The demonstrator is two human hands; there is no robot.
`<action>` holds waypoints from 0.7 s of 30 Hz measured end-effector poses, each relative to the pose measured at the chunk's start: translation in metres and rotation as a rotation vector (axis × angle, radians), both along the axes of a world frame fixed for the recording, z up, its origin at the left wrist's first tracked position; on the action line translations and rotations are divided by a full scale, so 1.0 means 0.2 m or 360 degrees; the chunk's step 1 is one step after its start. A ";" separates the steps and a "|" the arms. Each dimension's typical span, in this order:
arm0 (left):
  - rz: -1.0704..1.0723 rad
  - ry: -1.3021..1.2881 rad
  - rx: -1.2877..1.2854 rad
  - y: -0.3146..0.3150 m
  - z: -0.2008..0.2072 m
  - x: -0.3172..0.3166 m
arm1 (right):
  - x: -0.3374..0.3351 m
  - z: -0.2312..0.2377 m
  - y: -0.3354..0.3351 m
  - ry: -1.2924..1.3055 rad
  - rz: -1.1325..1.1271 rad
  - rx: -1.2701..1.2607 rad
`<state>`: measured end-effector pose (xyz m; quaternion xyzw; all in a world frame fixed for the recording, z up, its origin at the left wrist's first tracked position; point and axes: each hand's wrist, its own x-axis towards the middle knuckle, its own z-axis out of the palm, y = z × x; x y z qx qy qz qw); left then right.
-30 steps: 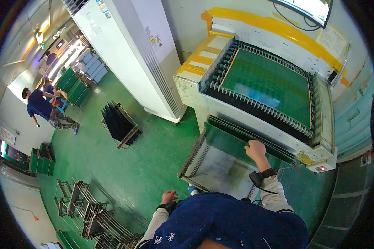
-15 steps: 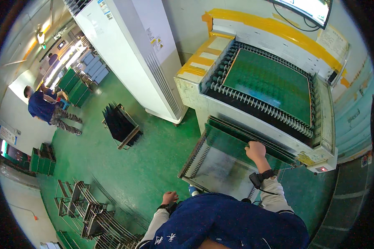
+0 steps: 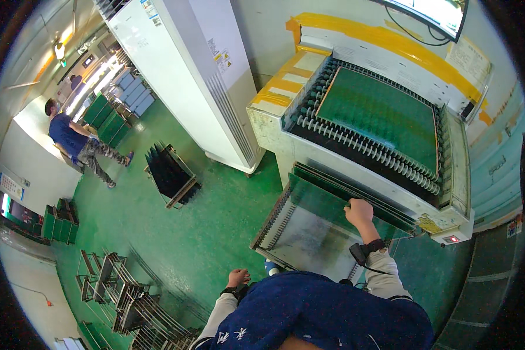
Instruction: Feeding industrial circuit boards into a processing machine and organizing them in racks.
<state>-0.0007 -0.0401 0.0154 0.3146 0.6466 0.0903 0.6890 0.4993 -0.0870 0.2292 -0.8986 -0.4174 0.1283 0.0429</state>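
Right hand [image 3: 359,212] at a racked green panel [image 3: 316,196]
Curled at its upper edge, grip unclear; left hand [image 3: 238,277] half-open, seemingly empty; rack [image 3: 272,224] stands beside the roller machine [image 3: 344,169]

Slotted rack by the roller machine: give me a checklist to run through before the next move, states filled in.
1. Right hand on the racked panels: ok, closed at an upper edge.
2. Left hand off the rack: ok, apart from it, with nothing visible held.
3. Roller bed bare: not ok, a green panel lies on it.
4. Rollers stopped: cannot tell.
5. Co-worker clear of the rack: ok, across the floor.
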 end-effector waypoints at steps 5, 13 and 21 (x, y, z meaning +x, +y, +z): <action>-0.0015 -0.0001 0.0006 -0.01 0.01 -0.01 | -0.01 0.01 0.00 -0.0002 0.0026 0.0037; -0.0064 0.0082 0.0050 -0.01 0.04 0.01 | -0.01 0.01 0.00 -0.0005 0.0023 0.0010; -0.0033 0.0087 0.0021 -0.01 0.04 0.02 | 0.00 0.01 0.00 -0.0005 0.0012 -0.0005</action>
